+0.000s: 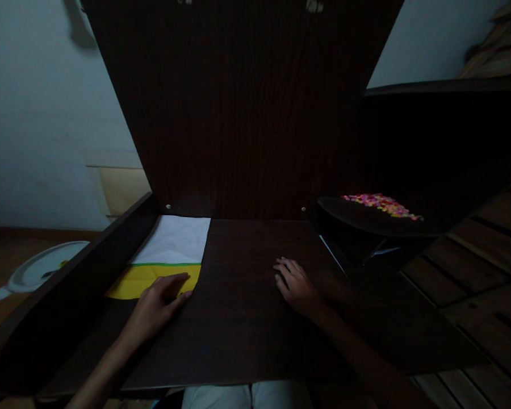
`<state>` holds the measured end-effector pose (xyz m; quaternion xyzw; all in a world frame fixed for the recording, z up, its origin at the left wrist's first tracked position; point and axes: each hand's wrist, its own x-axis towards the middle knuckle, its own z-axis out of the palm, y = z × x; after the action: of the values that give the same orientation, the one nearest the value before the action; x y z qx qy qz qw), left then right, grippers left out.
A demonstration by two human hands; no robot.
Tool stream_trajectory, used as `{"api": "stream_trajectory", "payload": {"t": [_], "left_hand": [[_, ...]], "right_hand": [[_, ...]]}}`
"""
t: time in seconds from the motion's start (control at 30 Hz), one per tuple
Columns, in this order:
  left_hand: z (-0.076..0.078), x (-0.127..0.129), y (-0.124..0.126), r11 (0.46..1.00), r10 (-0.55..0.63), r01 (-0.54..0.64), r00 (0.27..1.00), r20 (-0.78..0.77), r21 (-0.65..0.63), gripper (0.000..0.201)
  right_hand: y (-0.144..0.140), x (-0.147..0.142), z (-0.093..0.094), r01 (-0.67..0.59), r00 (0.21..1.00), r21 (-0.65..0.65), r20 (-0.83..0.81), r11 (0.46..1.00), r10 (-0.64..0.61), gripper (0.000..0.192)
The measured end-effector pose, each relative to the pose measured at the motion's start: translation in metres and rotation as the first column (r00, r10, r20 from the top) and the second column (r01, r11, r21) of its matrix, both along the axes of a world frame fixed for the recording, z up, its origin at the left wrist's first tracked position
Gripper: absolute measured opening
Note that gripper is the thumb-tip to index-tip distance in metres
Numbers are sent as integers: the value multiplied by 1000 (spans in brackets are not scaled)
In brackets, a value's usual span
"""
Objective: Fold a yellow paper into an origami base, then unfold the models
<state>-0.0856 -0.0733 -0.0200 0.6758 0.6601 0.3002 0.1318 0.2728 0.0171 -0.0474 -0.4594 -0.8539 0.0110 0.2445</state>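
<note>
A stack of paper sheets lies at the back left of a dark wooden desk: a white sheet on top, a thin green edge under it, and a yellow sheet nearest me. My left hand rests flat on the near corner of the yellow sheet, fingers spread toward the right. My right hand lies palm down on the bare desk near the middle, fingers apart, holding nothing.
A dark upright board closes the desk's back. To the right, a dark dish holds several small colourful pieces. A white plate lies on the floor at left. Wooden slats run along the right.
</note>
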Motion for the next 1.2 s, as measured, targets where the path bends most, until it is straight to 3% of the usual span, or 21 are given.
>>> {"api": "stream_trajectory", "payload": {"t": [0.1,0.2,0.33,0.63,0.9,1.07,1.2], "left_hand": [[0,-1,1,996,-45,49,997,-63,71,43],[-2,-4,2,969,-154,184,972,-180,163,39],[-2,-9,3,936,-266,321,914,-306,145,37],[4,-10,7,970,-197,236,905,-376,60,28],[5,-20,14,965,-211,255,902,-377,70,36],[3,-18,11,938,-257,338,827,-499,76,46],[8,-12,10,927,-289,373,778,-557,40,44]], "right_hand": [[0,0,1,1,1000,-9,6,1000,-1,29],[0,-1,2,3,1000,-7,3,1000,-3,28],[0,0,1,3,1000,5,6,1000,-3,28],[0,0,1,4,1000,6,12,1000,-4,27],[-1,-1,1,3,1000,6,10,1000,-3,27],[-1,0,1,3,1000,16,7,1000,-3,27],[-1,0,2,-6,1000,15,14,1000,6,28]]}}
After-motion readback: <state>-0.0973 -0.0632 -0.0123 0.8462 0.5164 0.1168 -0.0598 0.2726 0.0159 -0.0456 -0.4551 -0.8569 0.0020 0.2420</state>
